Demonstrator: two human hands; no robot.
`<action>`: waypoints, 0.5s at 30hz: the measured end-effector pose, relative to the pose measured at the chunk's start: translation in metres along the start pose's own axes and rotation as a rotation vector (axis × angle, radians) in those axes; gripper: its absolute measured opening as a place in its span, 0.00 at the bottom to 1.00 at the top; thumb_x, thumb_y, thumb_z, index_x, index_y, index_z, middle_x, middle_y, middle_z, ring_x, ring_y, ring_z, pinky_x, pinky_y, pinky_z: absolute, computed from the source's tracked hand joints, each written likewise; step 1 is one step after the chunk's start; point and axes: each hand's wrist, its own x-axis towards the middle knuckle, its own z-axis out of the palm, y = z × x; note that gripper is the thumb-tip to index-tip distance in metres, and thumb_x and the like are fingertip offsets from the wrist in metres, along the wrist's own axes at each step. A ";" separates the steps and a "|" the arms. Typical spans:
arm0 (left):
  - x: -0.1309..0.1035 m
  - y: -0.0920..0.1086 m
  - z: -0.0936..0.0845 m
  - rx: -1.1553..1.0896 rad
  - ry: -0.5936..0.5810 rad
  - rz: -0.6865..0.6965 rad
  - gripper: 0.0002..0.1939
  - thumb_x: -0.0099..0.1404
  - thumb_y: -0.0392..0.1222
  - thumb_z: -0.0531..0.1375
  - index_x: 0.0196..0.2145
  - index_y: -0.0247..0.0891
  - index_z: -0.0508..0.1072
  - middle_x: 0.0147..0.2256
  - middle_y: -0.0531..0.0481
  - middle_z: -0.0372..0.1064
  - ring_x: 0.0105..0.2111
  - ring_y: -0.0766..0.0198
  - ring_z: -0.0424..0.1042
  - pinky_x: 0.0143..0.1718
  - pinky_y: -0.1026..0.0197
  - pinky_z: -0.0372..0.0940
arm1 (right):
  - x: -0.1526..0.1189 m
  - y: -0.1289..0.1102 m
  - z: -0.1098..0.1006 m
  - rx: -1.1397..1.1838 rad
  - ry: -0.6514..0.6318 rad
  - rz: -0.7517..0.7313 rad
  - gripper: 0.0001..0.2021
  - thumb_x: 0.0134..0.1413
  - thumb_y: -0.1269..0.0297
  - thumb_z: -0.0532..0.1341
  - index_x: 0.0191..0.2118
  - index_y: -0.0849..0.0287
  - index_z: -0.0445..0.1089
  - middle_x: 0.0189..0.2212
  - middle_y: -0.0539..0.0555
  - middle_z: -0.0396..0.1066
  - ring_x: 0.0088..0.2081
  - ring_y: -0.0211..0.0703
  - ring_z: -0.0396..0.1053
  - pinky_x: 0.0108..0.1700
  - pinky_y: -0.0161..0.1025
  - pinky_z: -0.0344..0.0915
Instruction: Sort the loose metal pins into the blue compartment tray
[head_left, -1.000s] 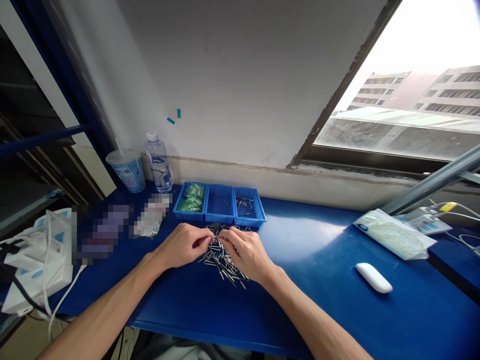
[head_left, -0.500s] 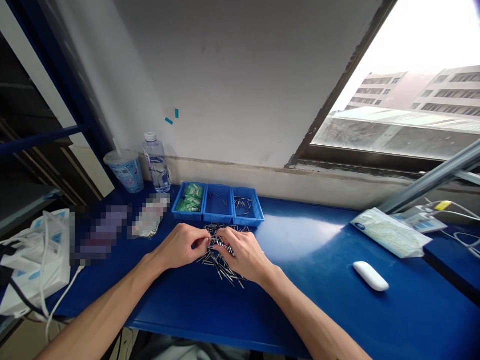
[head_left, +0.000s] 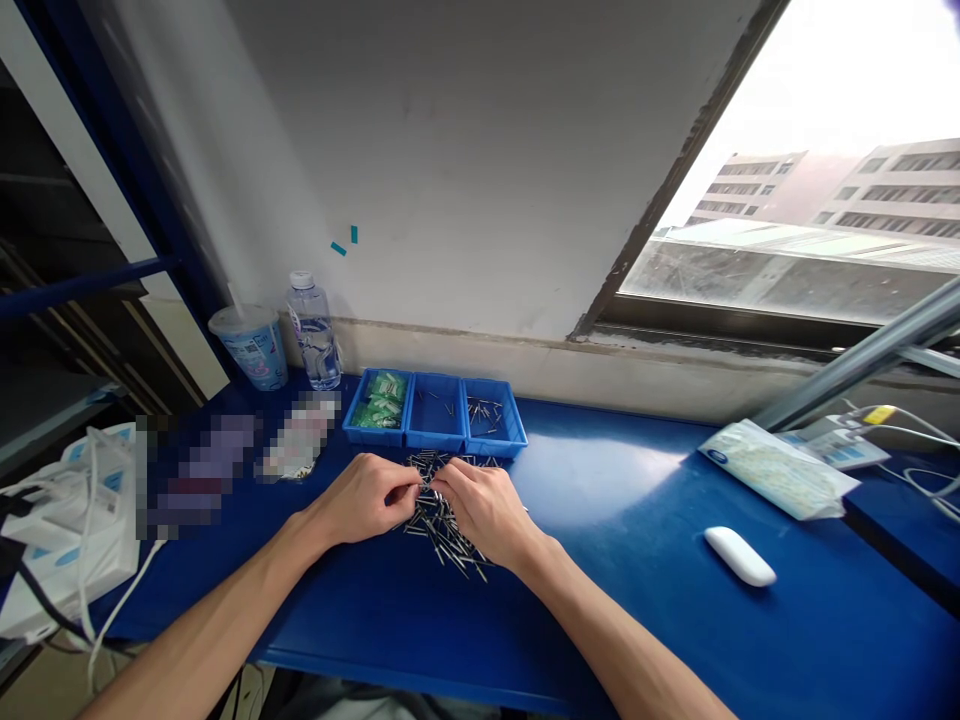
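A loose pile of thin metal pins [head_left: 442, 535] lies on the blue table beneath my hands. My left hand [head_left: 373, 497] is closed in a pinch over the pile's left side. From the right, my right hand [head_left: 486, 508] covers part of the pile, its thumb and fingers pinched together close to the left fingertips. A thin metal pin seems to bridge the two pinches, though fingers hide most of it. Just behind stand three joined blue bins: the left bin [head_left: 376, 433] holds green-tinted packets, the middle bin [head_left: 435, 438] a few pins, the right bin [head_left: 495, 446] several pins.
A lidded cup [head_left: 256, 350] and a water bottle [head_left: 315, 340] stand at the back left by the wall. White power strips [head_left: 90, 520] with cables lie at far left. To the right are a white rounded case [head_left: 740, 556] and a plastic packet [head_left: 780, 470].
My right thumb and fingers have come together into a pinch beside the left fingertips. The left hand has barely moved. The view has shifted slightly.
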 end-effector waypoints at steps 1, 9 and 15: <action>0.000 0.000 0.000 -0.001 -0.002 -0.004 0.14 0.69 0.33 0.54 0.24 0.38 0.64 0.21 0.55 0.61 0.21 0.67 0.59 0.28 0.62 0.51 | 0.000 0.001 0.000 0.009 0.005 0.001 0.14 0.79 0.66 0.50 0.40 0.58 0.69 0.32 0.51 0.75 0.30 0.38 0.72 0.30 0.37 0.55; 0.000 0.001 -0.002 -0.009 0.007 -0.006 0.14 0.69 0.33 0.55 0.25 0.39 0.66 0.21 0.56 0.61 0.21 0.67 0.59 0.28 0.62 0.51 | -0.001 0.001 -0.001 0.007 -0.019 0.001 0.06 0.77 0.66 0.54 0.47 0.57 0.67 0.38 0.52 0.75 0.30 0.37 0.72 0.29 0.36 0.55; 0.000 0.001 -0.002 -0.008 0.005 -0.007 0.14 0.70 0.34 0.54 0.25 0.39 0.66 0.21 0.55 0.62 0.21 0.67 0.60 0.28 0.62 0.51 | 0.000 0.002 -0.002 -0.008 -0.005 -0.011 0.11 0.79 0.65 0.50 0.44 0.57 0.68 0.35 0.52 0.73 0.28 0.37 0.68 0.29 0.37 0.53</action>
